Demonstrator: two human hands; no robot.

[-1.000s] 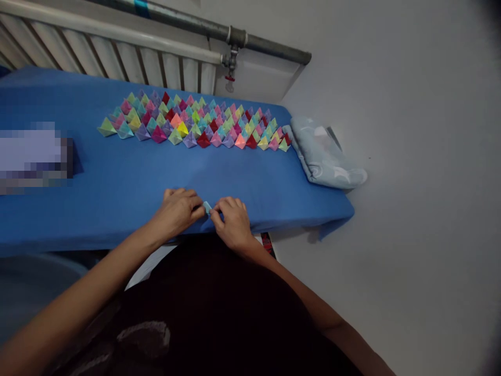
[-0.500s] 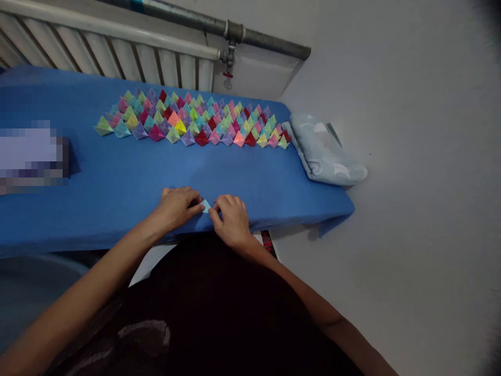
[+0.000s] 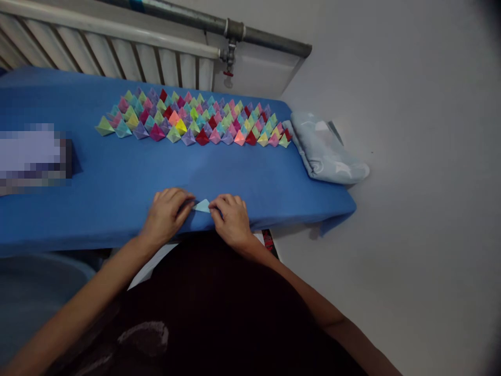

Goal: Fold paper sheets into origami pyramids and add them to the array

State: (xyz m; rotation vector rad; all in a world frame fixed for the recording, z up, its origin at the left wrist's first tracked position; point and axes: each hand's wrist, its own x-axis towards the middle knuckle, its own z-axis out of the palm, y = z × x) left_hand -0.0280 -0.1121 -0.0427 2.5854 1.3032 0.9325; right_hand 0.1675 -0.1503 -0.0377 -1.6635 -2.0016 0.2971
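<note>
A small pale-blue folded paper (image 3: 202,206) lies between my two hands near the front edge of the blue cloth. My left hand (image 3: 167,211) pinches its left corner between thumb and fingers. At its right end, the thumb and forefinger of my right hand (image 3: 231,215) close on the paper. The middle of the paper shows as a flat triangle; its ends are hidden by my fingertips. Beyond my hands stand several rows of small folded paper boats (image 3: 188,137) in many colours.
A blue cloth (image 3: 129,167) covers the long surface. On its right end lies a folded grey-blue blanket (image 3: 329,151) against the wall. A blurred-out object (image 3: 31,156) sits at the left. Behind are a radiator (image 3: 109,49) and a pipe with a red-handled valve (image 3: 228,73).
My left hand has shifted to the left along the paper, so more of the pale-blue triangle shows. My right hand stays nearly in place. The paper boats have not moved.
</note>
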